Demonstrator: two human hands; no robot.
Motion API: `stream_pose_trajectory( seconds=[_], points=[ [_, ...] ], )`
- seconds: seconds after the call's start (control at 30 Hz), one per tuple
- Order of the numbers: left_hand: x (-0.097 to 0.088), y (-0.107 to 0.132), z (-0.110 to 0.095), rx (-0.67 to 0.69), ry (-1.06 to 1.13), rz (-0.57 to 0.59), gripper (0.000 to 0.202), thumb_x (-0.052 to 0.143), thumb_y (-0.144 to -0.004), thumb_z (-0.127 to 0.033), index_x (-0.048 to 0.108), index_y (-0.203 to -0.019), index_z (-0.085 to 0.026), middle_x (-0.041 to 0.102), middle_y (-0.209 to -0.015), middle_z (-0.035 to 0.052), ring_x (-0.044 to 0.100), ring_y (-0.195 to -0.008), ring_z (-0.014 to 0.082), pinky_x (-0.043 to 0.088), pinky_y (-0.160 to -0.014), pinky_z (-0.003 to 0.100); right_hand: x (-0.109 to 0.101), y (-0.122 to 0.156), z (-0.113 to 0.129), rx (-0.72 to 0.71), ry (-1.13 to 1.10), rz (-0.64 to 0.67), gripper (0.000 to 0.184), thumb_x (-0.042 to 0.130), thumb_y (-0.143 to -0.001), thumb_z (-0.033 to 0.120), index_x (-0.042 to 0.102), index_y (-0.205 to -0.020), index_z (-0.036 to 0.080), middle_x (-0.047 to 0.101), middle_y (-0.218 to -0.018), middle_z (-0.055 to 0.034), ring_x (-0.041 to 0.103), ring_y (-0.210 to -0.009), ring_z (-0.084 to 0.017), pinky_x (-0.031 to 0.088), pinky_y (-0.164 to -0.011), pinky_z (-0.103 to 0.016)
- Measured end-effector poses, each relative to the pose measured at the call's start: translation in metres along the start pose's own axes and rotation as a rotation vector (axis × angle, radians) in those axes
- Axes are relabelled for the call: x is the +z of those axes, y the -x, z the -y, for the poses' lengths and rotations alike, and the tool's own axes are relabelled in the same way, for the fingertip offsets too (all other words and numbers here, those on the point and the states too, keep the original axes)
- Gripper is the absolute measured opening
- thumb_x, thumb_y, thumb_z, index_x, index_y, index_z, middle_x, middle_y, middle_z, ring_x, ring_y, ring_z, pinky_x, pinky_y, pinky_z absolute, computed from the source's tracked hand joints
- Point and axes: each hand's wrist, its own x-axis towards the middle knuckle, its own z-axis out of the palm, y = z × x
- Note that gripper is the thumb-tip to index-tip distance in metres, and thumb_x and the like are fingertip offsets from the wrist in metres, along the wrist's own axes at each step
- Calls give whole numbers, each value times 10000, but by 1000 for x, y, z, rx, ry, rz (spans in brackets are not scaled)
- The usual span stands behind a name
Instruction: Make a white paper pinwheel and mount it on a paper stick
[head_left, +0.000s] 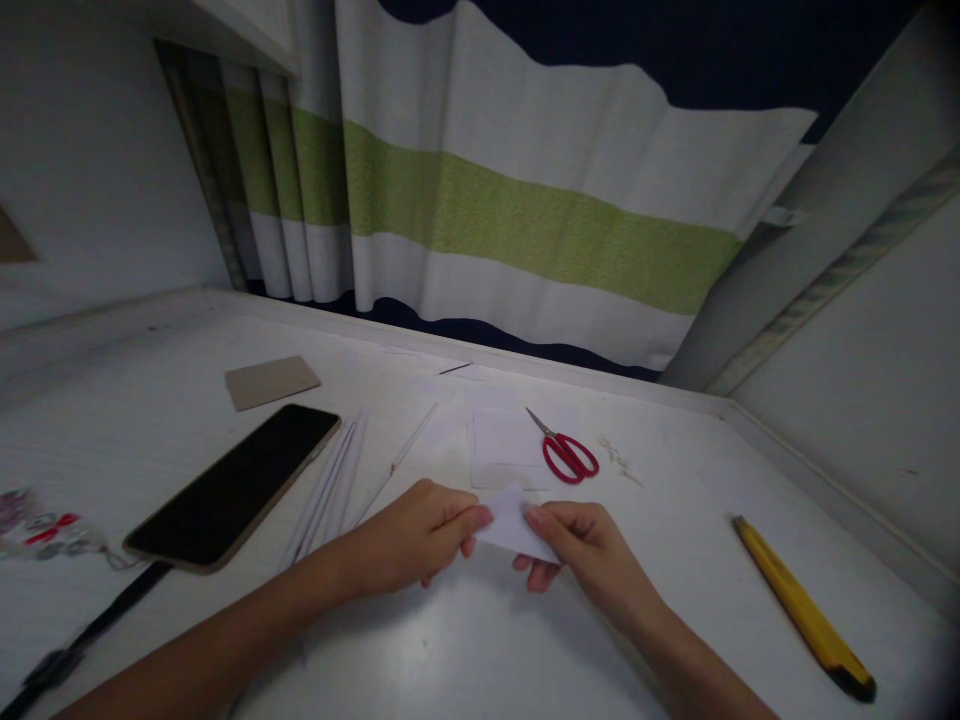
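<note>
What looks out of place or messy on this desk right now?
Little stands out. A few small paper scraps lie scattered on the table just right of the red scissors. The paper piece pinched between the left hand and right hand looks undamaged.

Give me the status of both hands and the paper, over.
Both shut: left hand and right hand pinch the small white paper over the table. Behind it red scissors; phone left, yellow cutter right. Nothing in the way.
</note>
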Motion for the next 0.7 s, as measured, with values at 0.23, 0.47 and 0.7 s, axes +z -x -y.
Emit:
stream_pose_trajectory(
  seconds=[0.23, 0.47, 0.7],
  points=[
    [-2, -6, 8, -72, 328, 4, 400, 347, -816, -446, 517, -611, -148, 446, -352, -65, 363, -308, 58, 277, -355, 156, -2, 2, 1, 4, 27, -19, 376, 510, -746, 452, 559, -541, 140, 571, -391, 17, 490, -285, -74, 358, -310, -154],
    [-2, -7, 14, -50, 413, -109, 405, 414, -789, -458, 463, -522, -158, 428, -345, -69, 407, -330, 57, 307, -372, 153, 1, 1, 0, -56, 53, -59, 387, 477, -766, 459, 548, -552, 145, 560, -444, 8, 486, -356, -88, 371, -389, -195],
    [3, -2, 9, -33, 399, 25, 427, 440, -774, -463, 450, -478, -155, 401, -365, -65, 374, -327, 49, 288, -357, 153, 2, 7, 0, -139, 100, -77, 377, 497, -753, 434, 436, -486, 175, 333, -466, 54, 303, -431, -83, 224, -410, -215]
  ],
)
